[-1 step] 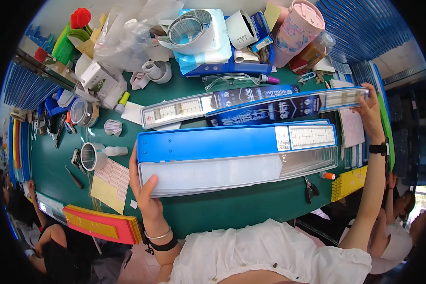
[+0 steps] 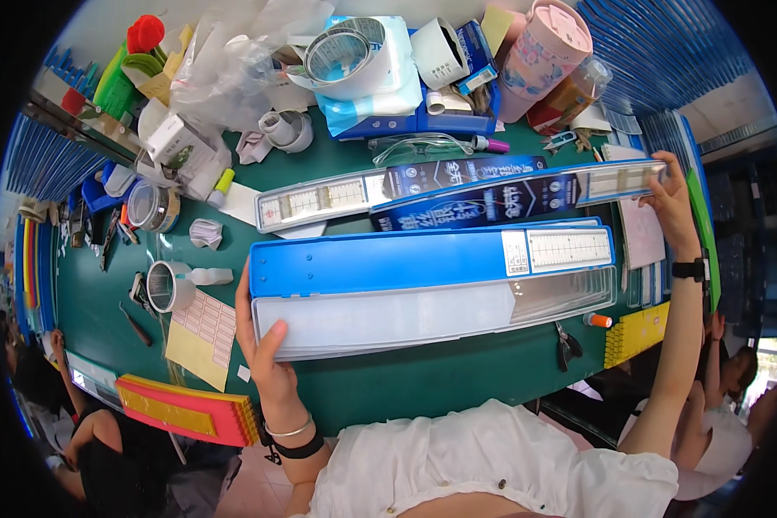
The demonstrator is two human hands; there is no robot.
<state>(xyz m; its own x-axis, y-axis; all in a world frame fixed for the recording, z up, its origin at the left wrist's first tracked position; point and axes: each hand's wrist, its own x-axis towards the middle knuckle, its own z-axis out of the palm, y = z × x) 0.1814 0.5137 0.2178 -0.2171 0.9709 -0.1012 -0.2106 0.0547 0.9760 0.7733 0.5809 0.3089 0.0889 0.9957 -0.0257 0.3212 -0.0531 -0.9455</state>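
Observation:
My left hand (image 2: 272, 358) is closed round the left end of a stack of long, narrow plastic cases. The top case lies open, with a blue half (image 2: 388, 259) carrying a white label and a ruled scale at its right end, and a translucent half (image 2: 388, 318) nearer me. Farther up, my right hand (image 2: 675, 207) grips the right end of a slim blue-edged case (image 2: 609, 180) wrapped in a dark blue printed sleeve. This case slants over another sleeved case (image 2: 319, 200), which lies behind the stack. Under the stack, the lower cases are mostly hidden.
Eyeglasses (image 2: 423, 148), a label roll (image 2: 171, 285) and a yellow label sheet (image 2: 200, 337) lie on the green table (image 2: 363, 393). Pliers (image 2: 567, 347) and an orange-capped bottle (image 2: 597, 320) sit front right. A pink tumbler (image 2: 544, 60) stands behind. People are at both sides.
My right hand and the sleeved case in it have shifted slightly left, and the sleeved case beneath has slid a little left too. My left hand and the stack look still.

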